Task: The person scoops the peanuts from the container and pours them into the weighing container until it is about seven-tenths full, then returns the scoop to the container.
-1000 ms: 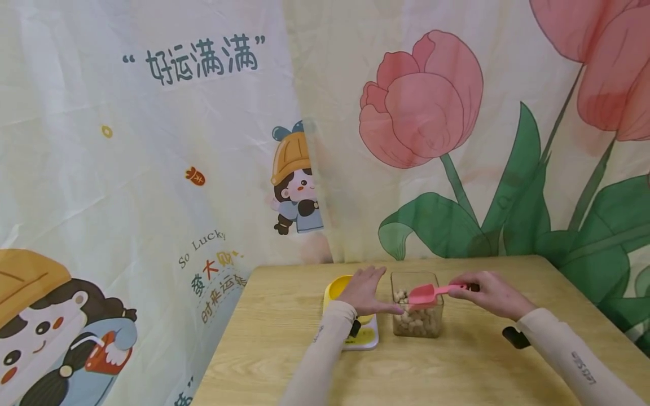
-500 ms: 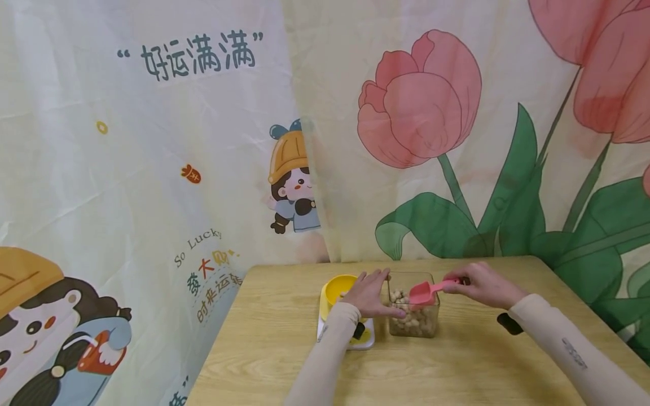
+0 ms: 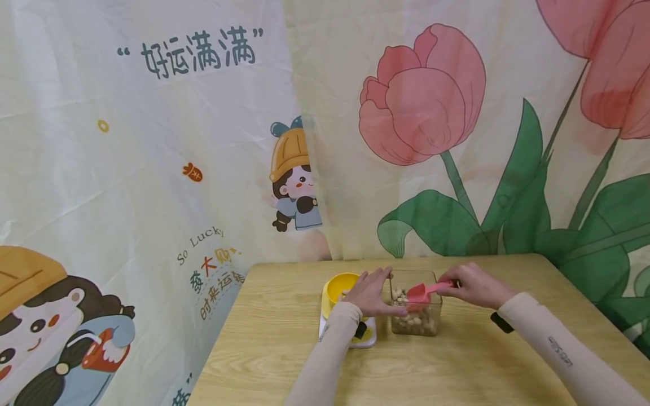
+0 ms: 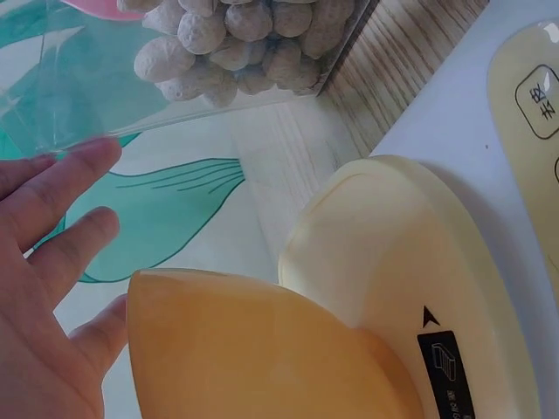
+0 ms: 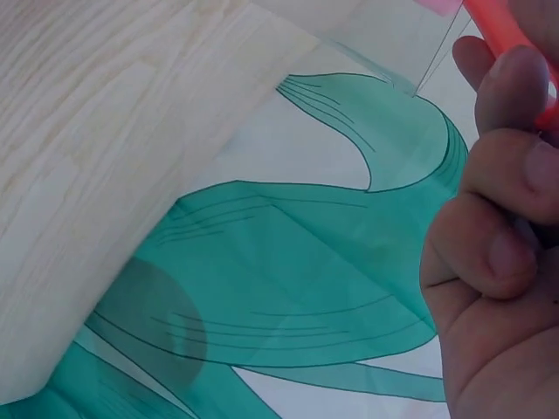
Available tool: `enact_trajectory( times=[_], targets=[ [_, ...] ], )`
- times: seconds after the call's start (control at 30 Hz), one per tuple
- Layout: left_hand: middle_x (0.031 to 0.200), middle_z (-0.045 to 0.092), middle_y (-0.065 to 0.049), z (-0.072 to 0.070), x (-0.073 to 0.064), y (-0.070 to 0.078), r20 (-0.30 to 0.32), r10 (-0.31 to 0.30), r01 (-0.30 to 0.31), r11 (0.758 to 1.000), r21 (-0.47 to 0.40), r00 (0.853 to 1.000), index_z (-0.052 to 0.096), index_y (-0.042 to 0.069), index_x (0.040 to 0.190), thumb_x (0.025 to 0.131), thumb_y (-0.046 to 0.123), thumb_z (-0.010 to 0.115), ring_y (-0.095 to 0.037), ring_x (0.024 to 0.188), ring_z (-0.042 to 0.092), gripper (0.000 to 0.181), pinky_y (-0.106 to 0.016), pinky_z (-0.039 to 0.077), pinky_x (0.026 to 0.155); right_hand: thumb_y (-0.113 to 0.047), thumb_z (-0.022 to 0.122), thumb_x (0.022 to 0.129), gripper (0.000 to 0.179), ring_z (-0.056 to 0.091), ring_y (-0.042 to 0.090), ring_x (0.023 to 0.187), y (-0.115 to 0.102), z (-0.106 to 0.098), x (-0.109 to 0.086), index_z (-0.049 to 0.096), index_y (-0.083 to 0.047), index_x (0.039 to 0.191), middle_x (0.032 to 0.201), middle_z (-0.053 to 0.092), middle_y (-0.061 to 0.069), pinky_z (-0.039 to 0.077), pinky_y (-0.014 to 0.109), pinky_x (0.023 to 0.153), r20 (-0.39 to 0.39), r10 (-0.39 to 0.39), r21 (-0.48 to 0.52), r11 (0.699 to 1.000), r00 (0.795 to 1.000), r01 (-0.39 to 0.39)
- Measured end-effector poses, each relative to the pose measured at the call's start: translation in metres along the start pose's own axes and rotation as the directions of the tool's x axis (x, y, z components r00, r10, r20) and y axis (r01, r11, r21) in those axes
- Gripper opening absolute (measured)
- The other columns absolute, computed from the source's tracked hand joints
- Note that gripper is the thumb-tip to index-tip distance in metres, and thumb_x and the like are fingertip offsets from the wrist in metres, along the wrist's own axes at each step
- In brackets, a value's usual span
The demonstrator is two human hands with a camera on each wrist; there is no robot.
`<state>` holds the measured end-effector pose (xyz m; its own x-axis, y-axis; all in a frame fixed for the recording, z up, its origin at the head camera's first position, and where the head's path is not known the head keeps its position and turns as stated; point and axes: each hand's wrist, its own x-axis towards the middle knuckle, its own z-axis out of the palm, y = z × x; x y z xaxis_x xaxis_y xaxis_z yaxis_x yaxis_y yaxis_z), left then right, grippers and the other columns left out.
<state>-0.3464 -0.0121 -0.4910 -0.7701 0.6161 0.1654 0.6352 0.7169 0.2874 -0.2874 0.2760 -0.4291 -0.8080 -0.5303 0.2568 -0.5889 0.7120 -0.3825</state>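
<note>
In the head view my right hand [image 3: 476, 286] grips the handle of a pink scoop [image 3: 419, 293]; its blade is inside a clear square container [image 3: 430, 277], at the pale, nut-like pieces [image 3: 413, 323]. The right wrist view shows the fingers curled round the red-pink handle [image 5: 498, 24]. My left hand [image 3: 369, 294] is spread at the container's left side, fingers fairly straight. In the left wrist view its fingertips [image 4: 98, 157] lie right at the clear wall, above the nut-like pieces [image 4: 249, 26].
Left of the container stands a white and yellow kitchen scale [image 3: 369, 339] with a yellow bowl [image 3: 339, 284] on it, partly hidden by my left hand. The wooden table [image 3: 406, 372] ends at a printed cloth backdrop [image 3: 345, 169].
My right hand has moved left, with the scoop tilting and its blade reaching lower in the container. My left hand has shifted slightly right, up to the container's side.
</note>
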Motion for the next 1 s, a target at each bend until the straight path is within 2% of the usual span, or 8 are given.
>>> enact_trajectory(
  times=[0.17,0.6,0.8,1.0],
  targets=[
    [0.146,0.053,0.009,0.001,-0.001,-0.001,-0.003,-0.008,0.008,1.000,-0.004,1.000,0.032,0.025,0.156,0.072,0.078,0.073,-0.017,0.139,0.046,0.108,-0.047,0.021,0.123,-0.032,0.076,0.092,0.018,0.047,0.000,0.058,-0.002,-0.002,0.003,0.077,-0.014,0.089,0.072,0.062,-0.013,0.043,0.020,0.052,0.030,0.001,0.001,1.000,1.000,-0.001],
    [0.142,0.055,0.009,0.001,-0.001,-0.002,-0.013,-0.005,0.005,1.000,0.005,1.000,0.036,0.025,0.152,0.072,0.078,0.073,-0.017,0.137,0.048,0.103,-0.048,0.022,0.123,-0.022,0.076,0.092,0.011,0.040,0.000,0.053,-0.008,-0.006,0.014,0.076,-0.014,0.084,0.064,0.055,-0.013,0.038,0.021,0.048,0.061,-0.022,0.014,1.000,0.998,0.021],
    [0.146,0.052,0.009,0.002,-0.003,0.000,-0.002,-0.014,0.014,1.000,-0.012,1.000,0.034,0.025,0.155,0.073,0.077,0.073,-0.018,0.140,0.045,0.105,-0.047,0.020,0.123,-0.022,0.076,0.093,0.013,0.039,0.000,0.052,-0.006,-0.003,0.013,0.075,-0.016,0.081,0.062,0.051,-0.014,0.037,0.020,0.047,0.049,-0.012,0.016,1.000,0.999,0.012],
    [0.144,0.054,0.009,0.001,-0.001,0.000,-0.013,0.002,-0.002,1.000,-0.013,1.000,0.034,0.025,0.153,0.073,0.077,0.072,-0.017,0.136,0.049,0.104,-0.049,0.022,0.122,-0.027,0.074,0.094,0.018,0.038,-0.001,0.051,-0.008,-0.004,0.010,0.073,-0.018,0.079,0.060,0.049,-0.014,0.037,0.019,0.047,0.068,-0.025,0.001,1.000,0.997,0.025]
  ],
)
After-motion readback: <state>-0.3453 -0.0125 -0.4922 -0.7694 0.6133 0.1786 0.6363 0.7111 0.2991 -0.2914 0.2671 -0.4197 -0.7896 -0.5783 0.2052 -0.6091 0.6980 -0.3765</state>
